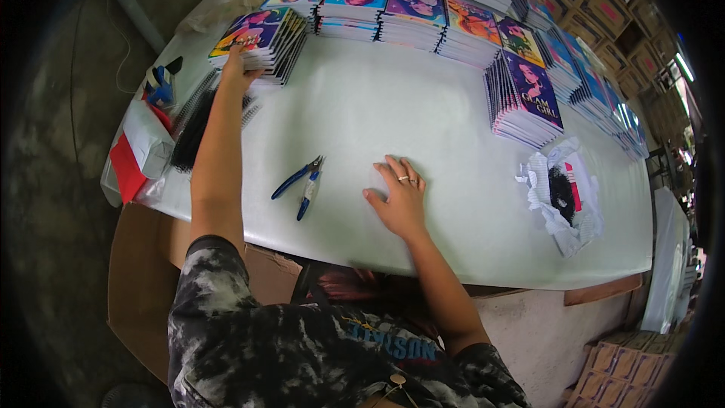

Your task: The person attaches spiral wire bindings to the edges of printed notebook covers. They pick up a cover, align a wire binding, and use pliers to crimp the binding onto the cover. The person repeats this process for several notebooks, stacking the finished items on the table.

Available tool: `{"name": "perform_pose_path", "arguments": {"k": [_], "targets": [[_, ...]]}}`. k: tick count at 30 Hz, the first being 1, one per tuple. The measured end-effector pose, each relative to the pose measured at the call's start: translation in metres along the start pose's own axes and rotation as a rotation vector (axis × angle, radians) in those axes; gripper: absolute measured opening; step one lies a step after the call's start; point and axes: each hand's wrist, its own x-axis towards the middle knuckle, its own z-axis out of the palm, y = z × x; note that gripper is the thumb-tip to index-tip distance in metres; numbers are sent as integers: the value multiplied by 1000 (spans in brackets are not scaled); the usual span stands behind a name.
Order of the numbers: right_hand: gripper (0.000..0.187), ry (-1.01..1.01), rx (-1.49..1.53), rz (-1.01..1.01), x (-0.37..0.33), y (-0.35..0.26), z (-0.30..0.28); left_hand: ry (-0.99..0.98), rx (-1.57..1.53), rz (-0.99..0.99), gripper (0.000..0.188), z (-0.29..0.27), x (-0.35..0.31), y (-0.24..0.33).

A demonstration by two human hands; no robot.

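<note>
Left hand [242, 68] at the notebook stack [260, 32] on the table's far left; right hand [400, 200] flat, fingers apart.
Your left fingers touch the stack's near edge; whether they clamp a notebook, I cannot tell. An uneven pull could topple the stack, and your forearm could scatter the black coils [193, 130] beside it. At right, crumpled paper [538, 190] holds black bits [560, 195] and a red strip [573, 187]; the cardboard box [134, 279]'s contents are hidden.
</note>
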Motion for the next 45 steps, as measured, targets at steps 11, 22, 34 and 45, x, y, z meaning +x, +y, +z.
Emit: {"name": "perform_pose_path", "arguments": {"k": [11,22,34,45], "targets": [[46,11,7,-1,2,2,1,765,984,775,74,-14,-33,20],[46,26,-14,3,4,0,1,568,681,826,76,-8,20,-10],[44,19,-5,1,4,0,2,776,37,356,118,76,-9,-41],[43,13,-8,8,5,3,4,559,190,446,123,70,-15,-60]]}}
